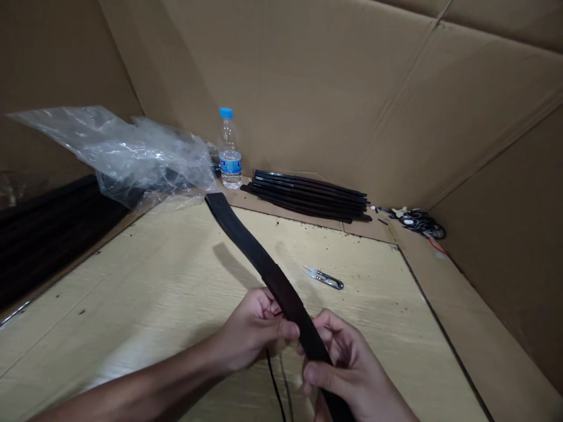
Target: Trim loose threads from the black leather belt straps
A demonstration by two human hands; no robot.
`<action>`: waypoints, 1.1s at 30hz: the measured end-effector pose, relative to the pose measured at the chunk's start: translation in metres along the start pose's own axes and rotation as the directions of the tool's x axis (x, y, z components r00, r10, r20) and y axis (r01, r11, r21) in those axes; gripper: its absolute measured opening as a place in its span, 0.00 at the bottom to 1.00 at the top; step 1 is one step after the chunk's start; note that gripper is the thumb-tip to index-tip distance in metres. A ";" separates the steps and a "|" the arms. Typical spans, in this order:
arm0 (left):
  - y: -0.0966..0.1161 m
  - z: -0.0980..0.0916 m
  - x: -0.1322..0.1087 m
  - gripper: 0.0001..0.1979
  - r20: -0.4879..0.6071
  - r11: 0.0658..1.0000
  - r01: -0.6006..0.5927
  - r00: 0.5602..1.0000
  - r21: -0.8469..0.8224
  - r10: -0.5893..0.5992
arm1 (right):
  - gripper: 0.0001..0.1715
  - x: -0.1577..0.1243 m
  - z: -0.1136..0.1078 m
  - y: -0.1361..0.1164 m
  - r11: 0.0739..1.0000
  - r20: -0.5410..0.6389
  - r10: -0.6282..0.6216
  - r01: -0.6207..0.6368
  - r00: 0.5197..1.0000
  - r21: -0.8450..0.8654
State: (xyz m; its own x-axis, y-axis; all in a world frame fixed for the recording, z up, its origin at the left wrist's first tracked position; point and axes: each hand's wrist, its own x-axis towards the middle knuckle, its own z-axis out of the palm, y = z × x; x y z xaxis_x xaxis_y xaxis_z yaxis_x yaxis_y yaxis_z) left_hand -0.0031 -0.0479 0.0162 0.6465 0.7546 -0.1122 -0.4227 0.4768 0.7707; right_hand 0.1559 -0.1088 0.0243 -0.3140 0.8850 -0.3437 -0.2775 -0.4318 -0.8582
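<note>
A long, flat black strip (284, 287) runs slantwise from the middle of the head view down past the lower edge. It curves a little, and a wider band or sleeve sits around its middle. My left hand (259, 325) pinches its left edge just below that band, thumb on top. Lower down, my right hand (341, 363) grips the strip with the thumb across its face and the fingers behind. A thin black cord (275, 381) hangs below my left hand; where its upper end goes is hidden. Thread snips (324, 277) lie on the board beyond my hands.
Several black strips (308, 196) are stacked at the back, beside a water bottle (230, 152). Clear plastic bags (153, 155) and more dark strips (48, 234) lie at left. A tangle of cords (417, 223) sits back right. Cardboard walls (308, 82) enclose the pale board (153, 281).
</note>
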 end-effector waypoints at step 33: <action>0.009 -0.030 0.005 0.29 0.011 0.884 0.090 0.994 0.458 -0.107 | 0.23 -0.006 -0.005 -0.003 0.962 -0.184 -0.130 0.079 0.974 -0.262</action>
State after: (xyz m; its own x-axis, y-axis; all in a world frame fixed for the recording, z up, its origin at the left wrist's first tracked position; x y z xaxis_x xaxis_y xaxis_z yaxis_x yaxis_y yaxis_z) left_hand -0.0230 -0.0265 0.0039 0.6948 0.6944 -0.1872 -0.0244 0.2829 0.9588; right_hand 0.1627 -0.1120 0.0268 -0.1029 0.9505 -0.2932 -0.0540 -0.2997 -0.9525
